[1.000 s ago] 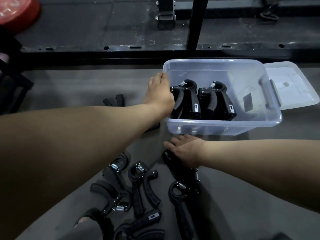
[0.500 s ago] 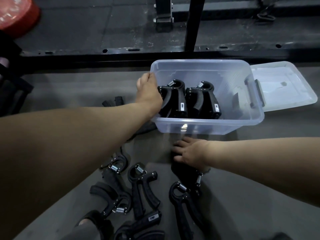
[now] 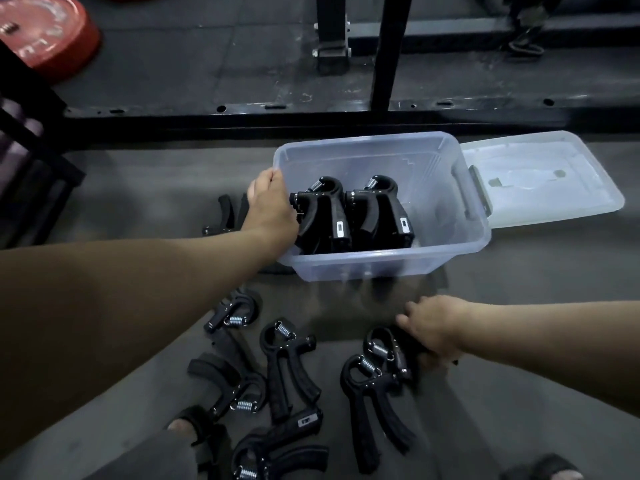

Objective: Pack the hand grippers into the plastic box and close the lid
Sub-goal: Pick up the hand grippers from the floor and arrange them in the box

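Well, nearest to me a scatter of loose hand grippers lies on the floor, black handles every which way, springs catching the light. Just beyond them the right hand is laid over the handle end of one hand gripper, fingers bent down onto it. The blur keeps me from saying whether they have closed round it.

Farther on, the left hand holds the left wall of the plastic box, fingers hooked over the rim and out of sight. Inside stand the packed hand grippers, two tight rows on edge toward the left end, with room left on the right. The lid lies open and flat beyond the box's right side. Behind it all are a black rack upright and a red weight plate.

To my mind the job in hand is picking up the next one. It would go best taken by both handles together so it sits firm in the palm. Then it can be stood on edge beside the second row, turned the same way as its neighbours, while the left hand steadies the box.

Half a second back the right hand lay flat on that gripper, hiding it. Now it has drawn rightward and the spring end shows. The left hand has kept its place on the rim.
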Tool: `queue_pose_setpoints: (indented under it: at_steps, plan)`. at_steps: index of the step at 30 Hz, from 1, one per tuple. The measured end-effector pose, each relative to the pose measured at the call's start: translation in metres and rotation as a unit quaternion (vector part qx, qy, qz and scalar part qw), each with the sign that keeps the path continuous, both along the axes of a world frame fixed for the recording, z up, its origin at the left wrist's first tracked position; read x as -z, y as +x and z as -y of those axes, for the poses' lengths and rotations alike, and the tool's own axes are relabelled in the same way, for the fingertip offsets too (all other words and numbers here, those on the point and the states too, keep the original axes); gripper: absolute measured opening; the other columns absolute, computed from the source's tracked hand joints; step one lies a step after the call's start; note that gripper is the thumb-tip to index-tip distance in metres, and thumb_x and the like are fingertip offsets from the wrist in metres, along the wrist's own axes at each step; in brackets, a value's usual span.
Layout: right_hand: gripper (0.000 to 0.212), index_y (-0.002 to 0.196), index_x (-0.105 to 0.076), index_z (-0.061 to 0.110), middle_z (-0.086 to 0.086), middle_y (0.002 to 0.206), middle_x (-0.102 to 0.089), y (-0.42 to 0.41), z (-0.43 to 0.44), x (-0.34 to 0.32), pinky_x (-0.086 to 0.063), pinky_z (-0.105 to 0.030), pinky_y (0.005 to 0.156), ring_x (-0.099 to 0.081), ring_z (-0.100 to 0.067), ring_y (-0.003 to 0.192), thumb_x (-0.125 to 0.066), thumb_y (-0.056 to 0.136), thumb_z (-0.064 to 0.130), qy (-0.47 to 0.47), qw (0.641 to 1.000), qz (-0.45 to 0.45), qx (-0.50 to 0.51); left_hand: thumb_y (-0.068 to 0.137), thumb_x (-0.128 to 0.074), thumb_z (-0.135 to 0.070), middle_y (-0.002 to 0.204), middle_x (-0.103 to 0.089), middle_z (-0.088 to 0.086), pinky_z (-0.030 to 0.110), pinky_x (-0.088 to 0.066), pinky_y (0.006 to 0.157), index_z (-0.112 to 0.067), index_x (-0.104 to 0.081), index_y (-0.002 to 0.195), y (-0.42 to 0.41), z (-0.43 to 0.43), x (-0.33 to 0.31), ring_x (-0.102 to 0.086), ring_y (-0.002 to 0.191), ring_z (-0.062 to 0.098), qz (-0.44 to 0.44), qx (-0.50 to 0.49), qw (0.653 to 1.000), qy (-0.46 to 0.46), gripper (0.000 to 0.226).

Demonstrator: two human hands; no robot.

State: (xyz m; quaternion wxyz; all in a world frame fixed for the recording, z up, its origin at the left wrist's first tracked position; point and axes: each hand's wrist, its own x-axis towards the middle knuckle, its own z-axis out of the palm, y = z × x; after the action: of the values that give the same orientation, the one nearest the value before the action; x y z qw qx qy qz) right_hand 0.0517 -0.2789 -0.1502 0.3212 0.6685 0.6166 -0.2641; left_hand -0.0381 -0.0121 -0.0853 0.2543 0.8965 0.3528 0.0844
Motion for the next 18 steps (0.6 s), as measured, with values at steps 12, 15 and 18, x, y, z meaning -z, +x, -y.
queue_pose_setpoints:
  at_steps: [12,15,18]
  plan:
    - [0.03,0.109,-0.061,0.009,-0.012,0.093,-0.072,-0.038,0.028,-0.115,-0.052,-0.021,0.054,-0.07,-0.015,0.069,-0.039,0.089,0.008,-0.11,0.673,-0.546,0.486,0.075,-0.038,0.01,0.152,-0.019,0.001,0.037,-0.022,0.116,-0.007,-0.033,0.137,-0.056,0.008,-0.007,-0.016,0.139,0.023,-0.06,0.001,0.998,0.015,0.064]
    - [0.046,0.108,-0.064,-0.002,-0.024,0.107,-0.068,-0.025,0.025,-0.139,-0.051,-0.025,0.059,-0.067,-0.024,0.078,-0.041,0.073,0.018,-0.081,0.595,-0.632,0.49,0.077,-0.04,0.007,0.152,-0.018,0.002,0.04,-0.023,0.116,-0.007,-0.03,0.139,-0.062,0.009,-0.009,-0.016,0.139,0.025,-0.073,0.012,0.997,0.011,0.064]
    - [0.049,0.107,-0.06,-0.005,-0.03,0.11,-0.058,-0.004,0.011,-0.151,-0.047,-0.034,0.066,-0.056,-0.035,0.09,-0.055,0.063,0.016,0.035,0.487,-0.665,0.565,0.076,-0.042,0.006,0.151,-0.02,0.004,0.044,-0.026,0.114,-0.007,-0.029,0.14,-0.062,0.009,-0.011,-0.017,0.138,0.026,-0.079,0.014,0.997,0.004,0.066]
